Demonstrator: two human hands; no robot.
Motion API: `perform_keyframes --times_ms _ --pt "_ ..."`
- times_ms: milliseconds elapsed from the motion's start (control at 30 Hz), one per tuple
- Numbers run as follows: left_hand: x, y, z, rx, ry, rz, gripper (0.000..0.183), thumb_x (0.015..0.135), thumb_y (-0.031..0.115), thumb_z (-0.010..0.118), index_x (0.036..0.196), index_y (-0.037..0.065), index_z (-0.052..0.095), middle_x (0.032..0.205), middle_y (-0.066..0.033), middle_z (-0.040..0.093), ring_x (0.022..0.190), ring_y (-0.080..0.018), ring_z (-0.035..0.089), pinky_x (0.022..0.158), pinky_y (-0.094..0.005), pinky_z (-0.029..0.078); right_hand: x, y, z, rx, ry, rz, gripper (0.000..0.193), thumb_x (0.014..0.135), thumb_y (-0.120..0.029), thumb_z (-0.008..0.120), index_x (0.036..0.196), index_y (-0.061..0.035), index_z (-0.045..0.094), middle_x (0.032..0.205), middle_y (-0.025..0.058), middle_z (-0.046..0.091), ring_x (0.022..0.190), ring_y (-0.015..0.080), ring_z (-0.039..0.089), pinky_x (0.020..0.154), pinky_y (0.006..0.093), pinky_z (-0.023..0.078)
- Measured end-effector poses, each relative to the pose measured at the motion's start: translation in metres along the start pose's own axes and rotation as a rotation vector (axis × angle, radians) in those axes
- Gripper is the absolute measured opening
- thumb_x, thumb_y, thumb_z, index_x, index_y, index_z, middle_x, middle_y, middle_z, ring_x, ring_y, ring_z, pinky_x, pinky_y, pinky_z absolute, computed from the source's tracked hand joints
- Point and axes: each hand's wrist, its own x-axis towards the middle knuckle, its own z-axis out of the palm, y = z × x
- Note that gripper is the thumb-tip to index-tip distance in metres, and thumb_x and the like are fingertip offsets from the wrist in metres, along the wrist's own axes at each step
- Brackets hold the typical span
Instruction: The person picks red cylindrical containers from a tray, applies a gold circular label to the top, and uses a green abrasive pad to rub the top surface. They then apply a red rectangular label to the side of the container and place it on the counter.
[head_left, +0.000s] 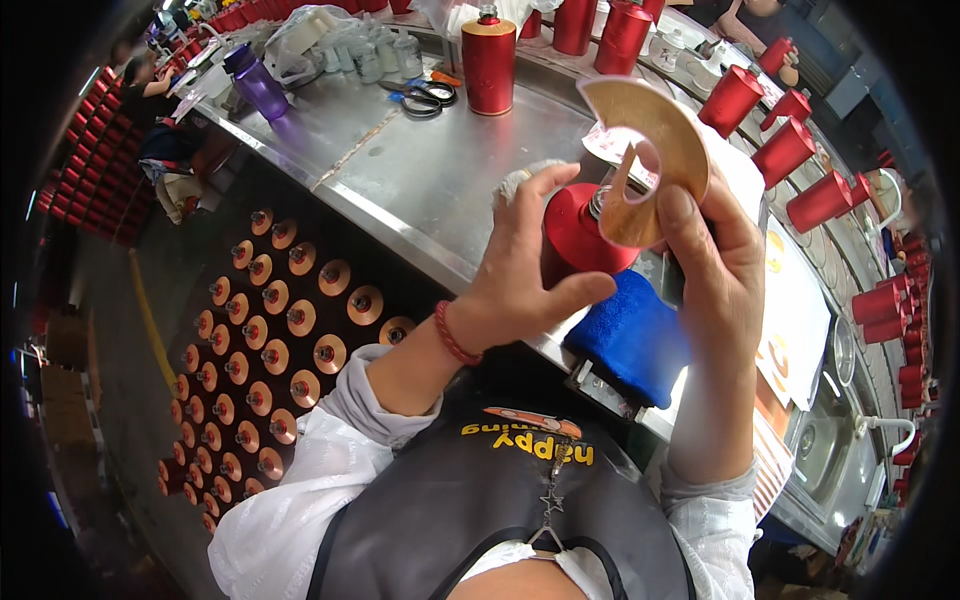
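My right hand [725,265] pinches a flat gold C-shaped piece [688,135] between thumb and fingers, holding it up above the table. The piece has a round hole and a gap on one side. Below and left of it stands a red bottle [572,225] with a narrow metallic neck, partly hidden by the piece. My left hand [520,265] is at the bottle's left side, thumb and index finger spread apart; whether it touches the bottle I cannot tell. Something whitish wraps one of its fingers. A blue cloth [630,335] lies at the table edge between my forearms.
Another red bottle with a gold top [489,65] stands farther back, beside scissors [425,98]. A purple bottle [258,85] is at the far left. Several gold-topped bottles [260,398] stand low on the left. On the right, a conveyor [815,255] carries red bottles past a sink [815,440].
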Motion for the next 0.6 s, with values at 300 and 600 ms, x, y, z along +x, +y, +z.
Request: perform_keyframes --times_ms 300,600 --pt "0.001 -0.001 -0.004 -0.773 0.079 -0.324 0.032 0.094 0.020 0.071 0.115 0.002 0.056 0.113 -0.0060 0.057 0.108 -0.0125 0.051 0.100 -0.0297 0.039 -0.012 0.036 -0.004 -0.029 0.033 0.025 0.023 0.098 -0.020 0.066 0.093 0.0030 0.068 0.119 0.0107 0.060 0.110 0.0158 0.053 0.095 0.0297 0.041" --pt "-0.007 -0.006 0.007 -1.008 0.048 -0.512 0.057 0.090 0.008 0.058 0.141 0.003 0.035 0.137 -0.0111 0.048 0.132 -0.0198 0.045 0.116 -0.0384 0.032 -0.003 0.064 -0.005 0.142 0.072 0.252 0.024 0.100 -0.020 0.062 0.105 0.0022 0.070 0.112 0.0036 0.061 0.092 0.0078 0.054 0.076 0.0241 0.044"
